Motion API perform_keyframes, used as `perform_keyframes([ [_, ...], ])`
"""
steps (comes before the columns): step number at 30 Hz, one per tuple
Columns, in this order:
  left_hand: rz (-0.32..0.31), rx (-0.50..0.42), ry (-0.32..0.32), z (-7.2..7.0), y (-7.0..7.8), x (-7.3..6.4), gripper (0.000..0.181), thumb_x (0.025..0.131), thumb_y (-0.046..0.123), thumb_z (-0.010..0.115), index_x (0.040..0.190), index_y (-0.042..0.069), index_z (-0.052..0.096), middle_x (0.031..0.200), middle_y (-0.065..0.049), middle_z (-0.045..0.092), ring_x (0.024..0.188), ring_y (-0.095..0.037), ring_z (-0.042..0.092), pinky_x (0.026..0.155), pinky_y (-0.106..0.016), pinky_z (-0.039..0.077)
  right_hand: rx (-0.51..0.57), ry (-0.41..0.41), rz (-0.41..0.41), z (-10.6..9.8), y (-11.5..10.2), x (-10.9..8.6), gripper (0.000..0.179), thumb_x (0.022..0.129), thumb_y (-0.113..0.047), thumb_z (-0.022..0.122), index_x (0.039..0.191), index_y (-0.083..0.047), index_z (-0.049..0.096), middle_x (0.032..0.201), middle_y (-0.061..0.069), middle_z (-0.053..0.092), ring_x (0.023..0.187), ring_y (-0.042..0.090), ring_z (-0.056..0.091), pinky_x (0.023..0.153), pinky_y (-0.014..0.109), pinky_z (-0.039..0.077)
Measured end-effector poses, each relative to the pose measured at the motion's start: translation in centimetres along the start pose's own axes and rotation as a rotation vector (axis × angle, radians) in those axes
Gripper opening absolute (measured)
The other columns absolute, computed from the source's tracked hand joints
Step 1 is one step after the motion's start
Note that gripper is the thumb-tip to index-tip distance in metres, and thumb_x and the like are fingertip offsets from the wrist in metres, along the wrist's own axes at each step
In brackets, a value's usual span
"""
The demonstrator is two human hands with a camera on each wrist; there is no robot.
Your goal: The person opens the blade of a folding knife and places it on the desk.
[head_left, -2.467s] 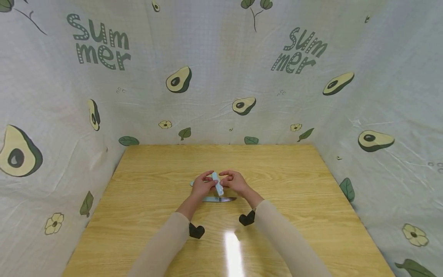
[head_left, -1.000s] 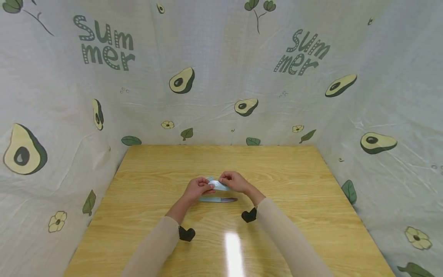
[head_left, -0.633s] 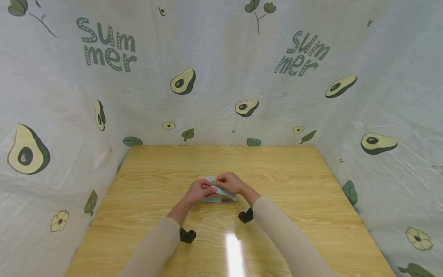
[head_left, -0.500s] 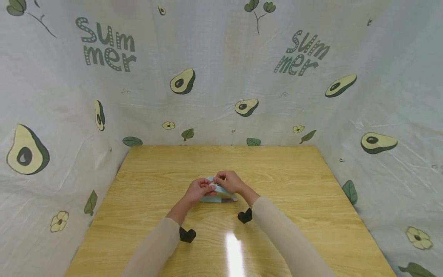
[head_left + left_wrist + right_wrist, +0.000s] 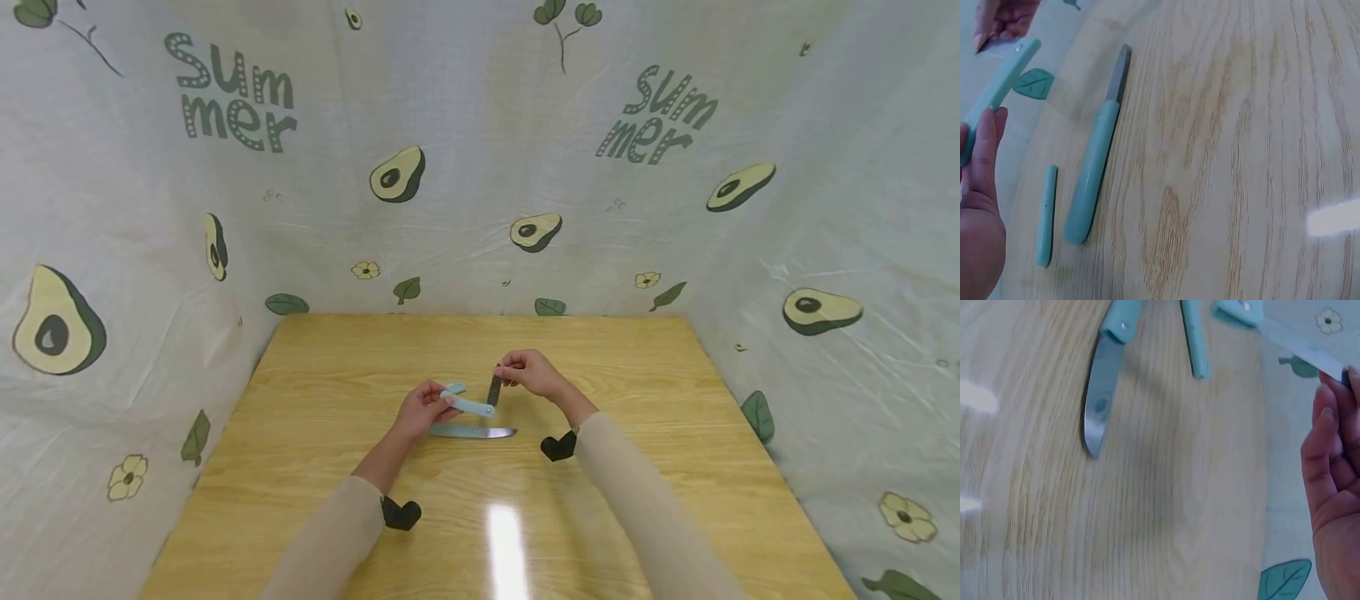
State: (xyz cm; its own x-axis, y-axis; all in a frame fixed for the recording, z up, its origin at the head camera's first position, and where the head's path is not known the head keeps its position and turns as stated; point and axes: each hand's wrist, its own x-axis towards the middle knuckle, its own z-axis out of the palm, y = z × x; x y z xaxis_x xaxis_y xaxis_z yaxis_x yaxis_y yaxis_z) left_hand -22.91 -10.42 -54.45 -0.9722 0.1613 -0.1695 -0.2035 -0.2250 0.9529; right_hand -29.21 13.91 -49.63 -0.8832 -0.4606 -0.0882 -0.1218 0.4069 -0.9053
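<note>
Nearest on the desk (image 5: 337,358) lay an unfolded teal pocketknife (image 5: 1099,147). Beyond, above the desk, the left hand (image 5: 418,410) held a second pocketknife (image 5: 471,406), fingers pinching its handle; a slim teal piece (image 5: 1047,215) lay behind. Farther, the right hand (image 5: 531,372) pinched the second pocketknife's blade (image 5: 493,390) between its fingers.

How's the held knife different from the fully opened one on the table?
The held knife is off the table; the fully opened knife lies on it. The held knife's blade angles from its handle; the fully opened knife's extends straight. Both handles are light blue.
</note>
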Motion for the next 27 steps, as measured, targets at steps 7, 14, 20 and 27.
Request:
perform_keyframes([
  [7, 0.051, -0.112, 0.130, -0.3, 0.4, -0.1, 0.010, 0.094, -0.010, 0.052, 0.101, -0.003, 0.050, 0.085, -0.002, 0.046, 0.073, -0.011, 0.069, 0.074, -0.022, 0.061, 0.210, -0.005, -0.009, -1.1, 2.0, -1.5, 0.008, 0.095, -0.010, 0.061, 0.090, -0.004, 0.063, 0.080, 0.006, 0.072, 0.081, 0.023, 0.070, 0.076, 0.033, 0.060],
  [14, 0.090, -0.183, 0.217, -0.2, 0.2, 0.2, 0.008, 0.095, -0.007, 0.053, 0.099, -0.001, 0.050, 0.082, -0.001, 0.046, 0.070, -0.010, 0.068, 0.074, -0.020, 0.061, 0.561, 0.111, 0.022, 1.3, 3.5, -2.3, 0.020, 0.096, -0.002, 0.057, 0.079, -0.013, 0.061, 0.076, -0.007, 0.072, 0.073, 0.004, 0.070, 0.072, 0.018, 0.060],
  [20, 0.146, -0.278, 0.305, 0.4, 0.3, 0.3, 0.010, 0.094, -0.005, 0.055, 0.093, 0.003, 0.049, 0.079, 0.000, 0.050, 0.067, -0.007, 0.067, 0.072, -0.017, 0.060, 0.765, 0.246, 0.049, 3.2, 3.2, -2.2, 0.024, 0.095, 0.000, 0.056, 0.076, -0.014, 0.062, 0.077, -0.005, 0.071, 0.073, 0.005, 0.071, 0.071, 0.016, 0.060],
  [27, 0.154, -0.287, 0.297, -0.1, 0.1, 0.4, 0.010, 0.094, -0.006, 0.056, 0.092, 0.003, 0.052, 0.079, -0.001, 0.053, 0.070, -0.008, 0.067, 0.072, -0.019, 0.061, 0.781, 0.350, 0.132, 4.0, 3.0, -2.2, 0.023, 0.094, 0.002, 0.057, 0.076, -0.012, 0.059, 0.074, -0.004, 0.071, 0.070, 0.006, 0.070, 0.066, 0.016, 0.058],
])
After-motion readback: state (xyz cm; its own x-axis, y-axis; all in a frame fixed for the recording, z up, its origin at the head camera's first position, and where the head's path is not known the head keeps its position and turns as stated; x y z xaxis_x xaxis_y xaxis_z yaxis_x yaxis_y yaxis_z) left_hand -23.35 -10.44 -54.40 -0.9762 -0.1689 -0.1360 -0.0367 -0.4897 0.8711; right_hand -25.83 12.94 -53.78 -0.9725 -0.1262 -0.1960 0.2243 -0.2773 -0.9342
